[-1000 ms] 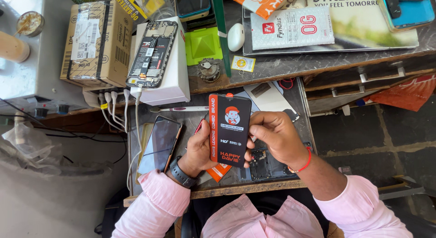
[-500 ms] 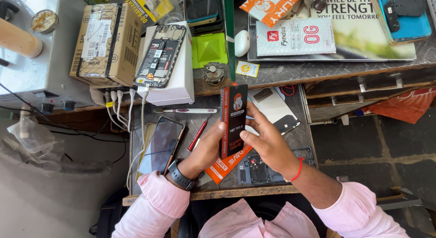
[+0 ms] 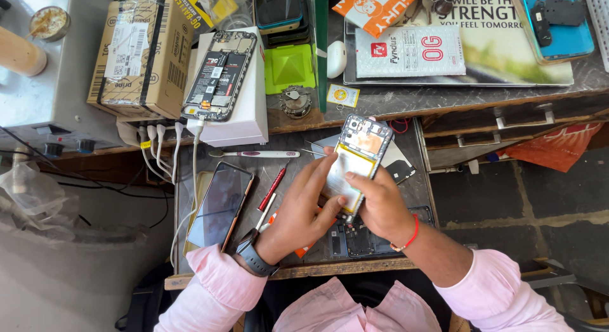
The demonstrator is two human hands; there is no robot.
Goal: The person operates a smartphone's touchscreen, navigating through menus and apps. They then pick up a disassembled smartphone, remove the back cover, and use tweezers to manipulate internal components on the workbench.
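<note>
Phone [image 3: 359, 156], opened with its battery showing, sits above the counter [image 3: 190, 243], gripped by the right hand [image 3: 380, 205]; left hand [image 3: 298, 211] presses its fingers on it from eight o'clock.

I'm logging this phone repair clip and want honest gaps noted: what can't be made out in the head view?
- Lower part of the opened phone: covered by the left hand and right hand.
- Dark parts on the mat: half hidden under the right hand, too small to identify.
- Orange packet: mostly beneath the left hand.
- Blue phone: cut off by the top edge.
- Red screwdriver tip: too small to tell.
</note>
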